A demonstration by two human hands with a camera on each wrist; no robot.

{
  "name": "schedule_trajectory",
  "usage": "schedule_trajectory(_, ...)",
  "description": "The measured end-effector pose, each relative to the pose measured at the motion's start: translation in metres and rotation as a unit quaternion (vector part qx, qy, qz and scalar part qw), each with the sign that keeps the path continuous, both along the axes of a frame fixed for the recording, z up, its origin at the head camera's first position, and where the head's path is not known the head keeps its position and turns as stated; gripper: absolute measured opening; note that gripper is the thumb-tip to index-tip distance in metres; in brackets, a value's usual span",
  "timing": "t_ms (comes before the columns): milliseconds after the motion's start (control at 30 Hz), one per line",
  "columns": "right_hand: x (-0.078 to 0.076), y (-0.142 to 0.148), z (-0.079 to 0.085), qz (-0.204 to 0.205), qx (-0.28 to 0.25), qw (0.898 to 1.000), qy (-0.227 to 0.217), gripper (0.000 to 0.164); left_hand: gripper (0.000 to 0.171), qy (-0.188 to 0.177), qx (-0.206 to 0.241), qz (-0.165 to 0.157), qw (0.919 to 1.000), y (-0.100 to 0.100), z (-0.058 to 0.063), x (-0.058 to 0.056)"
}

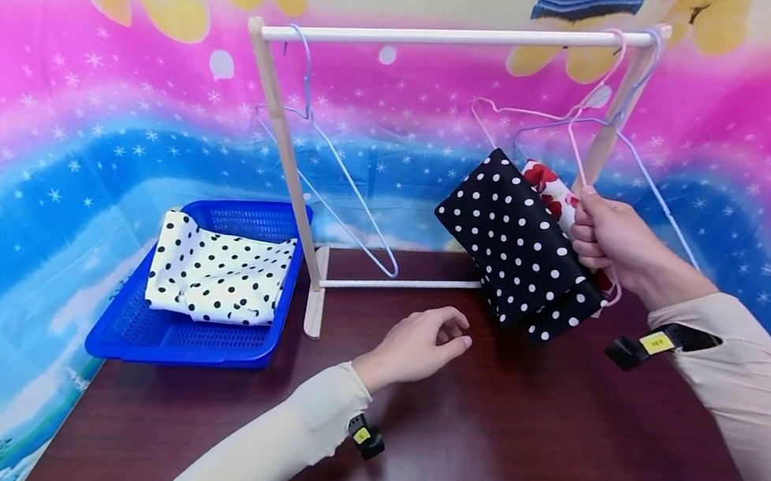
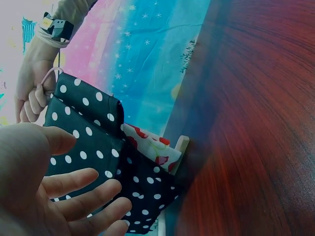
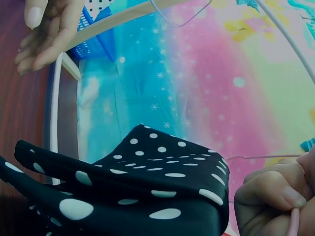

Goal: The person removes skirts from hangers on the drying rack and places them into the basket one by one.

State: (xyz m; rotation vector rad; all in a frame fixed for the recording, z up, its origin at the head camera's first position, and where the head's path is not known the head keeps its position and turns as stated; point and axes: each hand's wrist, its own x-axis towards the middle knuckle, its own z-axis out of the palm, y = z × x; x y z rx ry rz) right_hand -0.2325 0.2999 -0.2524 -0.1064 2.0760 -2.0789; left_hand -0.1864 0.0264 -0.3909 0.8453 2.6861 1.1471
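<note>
My right hand (image 1: 610,238) grips one side of a pink hanger (image 1: 528,113), whose hook is over the rack's top rail (image 1: 451,38). Draped on this hanger is a folded black cloth with white dots (image 1: 510,243), tilted down to the right. Behind it a white cloth with red prints (image 1: 550,192) partly shows near a purple hanger (image 1: 656,180). My left hand (image 1: 416,347) is held over the table in front of the rack, fingers relaxed and holding nothing; in the left wrist view its spread fingers (image 2: 81,189) overlap the black cloth.
A blue basket (image 1: 111,332) at the left holds a white cloth with black dots (image 1: 221,273). An empty light-blue hanger (image 1: 356,182) hangs at the rail's left end. The wooden rack's left leg (image 1: 289,150) stands beside the basket. A patterned backdrop (image 1: 25,207) surrounds the dark table (image 1: 475,457).
</note>
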Motion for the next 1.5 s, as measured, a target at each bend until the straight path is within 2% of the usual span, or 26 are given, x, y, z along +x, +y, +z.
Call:
schedule_trajectory(433,-0.002,-0.014,-0.003,0.039,-0.040,0.998,0.001,0.051,0.024,-0.002,0.009,-0.007,0.9999,-0.001,-0.003,-0.001)
schedule_trajectory(1067,-0.005,-0.035,-0.002,0.046,-0.015,0.999,-0.002,0.052,0.025,-0.022,0.019,-0.002,0.9996,-0.007,-0.011,-0.006)
schedule_trajectory(1200,-0.005,-0.037,0.000,0.037,0.014,0.999,0.002,0.053,0.026,-0.026,0.021,-0.002,0.9994,-0.008,-0.011,-0.007)
schedule_trajectory(1500,-0.006,-0.047,-0.001,0.065,0.015,0.998,0.003,0.054,0.027,-0.030,0.024,-0.002,0.9993,-0.008,-0.013,-0.007)
